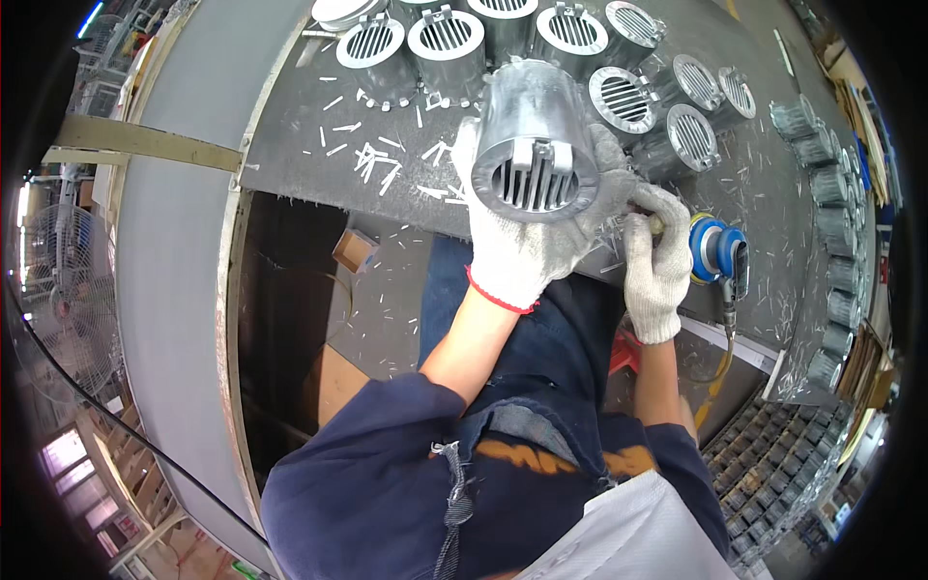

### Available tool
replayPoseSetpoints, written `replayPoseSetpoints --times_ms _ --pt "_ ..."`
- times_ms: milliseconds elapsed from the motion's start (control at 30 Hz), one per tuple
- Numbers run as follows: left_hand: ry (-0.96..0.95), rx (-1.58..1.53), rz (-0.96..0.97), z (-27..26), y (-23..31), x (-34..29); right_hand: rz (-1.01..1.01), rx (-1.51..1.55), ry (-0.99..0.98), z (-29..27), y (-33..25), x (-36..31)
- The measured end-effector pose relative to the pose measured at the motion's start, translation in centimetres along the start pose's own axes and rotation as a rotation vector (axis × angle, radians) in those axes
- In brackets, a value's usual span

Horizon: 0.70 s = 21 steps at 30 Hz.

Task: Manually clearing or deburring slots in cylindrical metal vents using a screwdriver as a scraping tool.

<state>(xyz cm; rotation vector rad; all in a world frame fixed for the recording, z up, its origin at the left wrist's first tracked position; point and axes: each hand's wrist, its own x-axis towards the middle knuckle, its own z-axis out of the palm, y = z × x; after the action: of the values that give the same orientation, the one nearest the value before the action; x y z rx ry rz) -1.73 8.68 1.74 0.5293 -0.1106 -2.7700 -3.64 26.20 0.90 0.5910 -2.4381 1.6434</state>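
Observation:
My left hand [527, 246], in a white knitted glove with a red cuff edge, supports a shiny metal cylinder [537, 111] from beneath. The cylinder's slotted grille end, with a small hinge-like lug on its rim, tilts toward me. Close to its right side, my gloved right hand [659, 266] is closed, fingers bent and pinched together. A small yellowish bit shows at those fingertips, too small to name. Just right of that hand, a blue round air sander [717, 248] rests on the dark worktable [290, 159].
Several similar grille-ended cylinders [447, 48] stand across the table's far side. Thin metal slivers [372, 164] litter the tabletop. More cylinders [833, 227] line up at the far right, above stacked dark parts [773, 464]. A small cardboard box [356, 250] lies below the table edge.

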Motion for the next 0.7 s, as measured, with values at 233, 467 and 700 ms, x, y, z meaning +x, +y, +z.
replayPoseSetpoints --times_ms 233,467,700 --pt "-0.142 -0.109 -0.277 0.2 -0.6 0.0 0.055 -0.231 -0.029 -2.6 0.1 0.5" --pt "-0.340 -0.295 -0.450 0.1 0.0 -0.5 -0.110 0.454 0.213 -4.0 -5.3 2.3" --pt "-0.334 -0.338 -0.472 0.2 -0.8 -1.3 -0.367 -0.091 0.326 -3.7 -7.3 5.5"
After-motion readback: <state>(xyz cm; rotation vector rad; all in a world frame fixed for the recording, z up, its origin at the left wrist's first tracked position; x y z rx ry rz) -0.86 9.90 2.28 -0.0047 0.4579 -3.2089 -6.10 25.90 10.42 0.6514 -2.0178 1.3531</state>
